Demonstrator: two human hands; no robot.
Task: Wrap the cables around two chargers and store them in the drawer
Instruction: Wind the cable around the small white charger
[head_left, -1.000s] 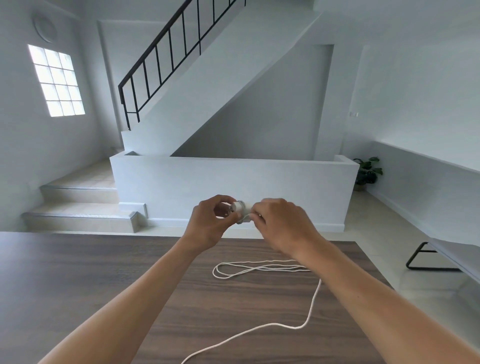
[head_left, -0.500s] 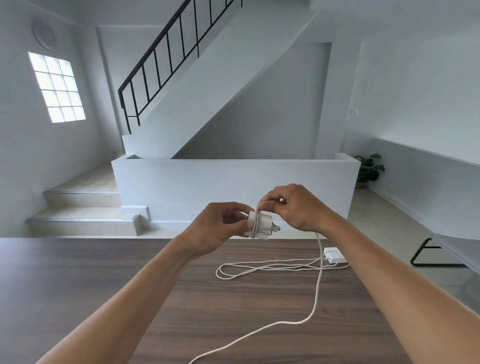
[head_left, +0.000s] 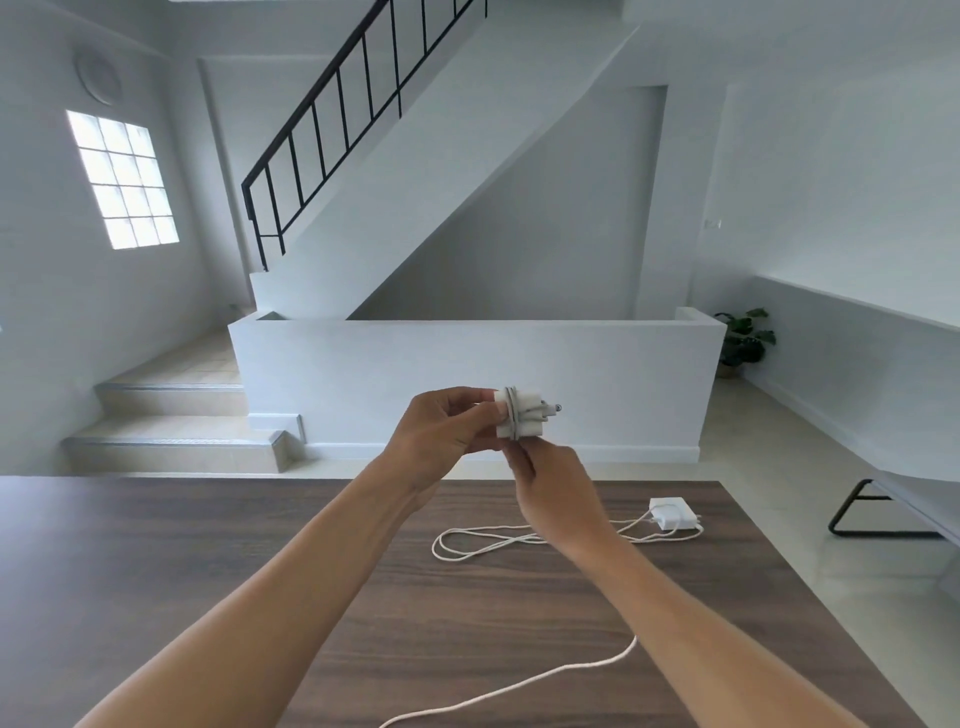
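Note:
My left hand (head_left: 441, 436) holds a white charger (head_left: 522, 415) up in front of me, prongs pointing right, with a couple of turns of white cable around its body. My right hand (head_left: 553, 488) sits just below the charger and grips its cable. The rest of that cable (head_left: 519, 686) trails down across the wooden table (head_left: 208, 561) toward its near edge. A second white charger (head_left: 671, 514) lies on the table at the far right, its cable (head_left: 483, 543) loosely looped to its left. No drawer is in view.
The dark wood table ends just beyond the second charger, with tiled floor to the right. A black-legged bench (head_left: 883, 514) stands at the right. A low white wall (head_left: 467, 384), steps and a staircase lie beyond the table.
My right hand has come down from above the charger to below it, carrying the cable around the body. The left hand and charger rose slightly.

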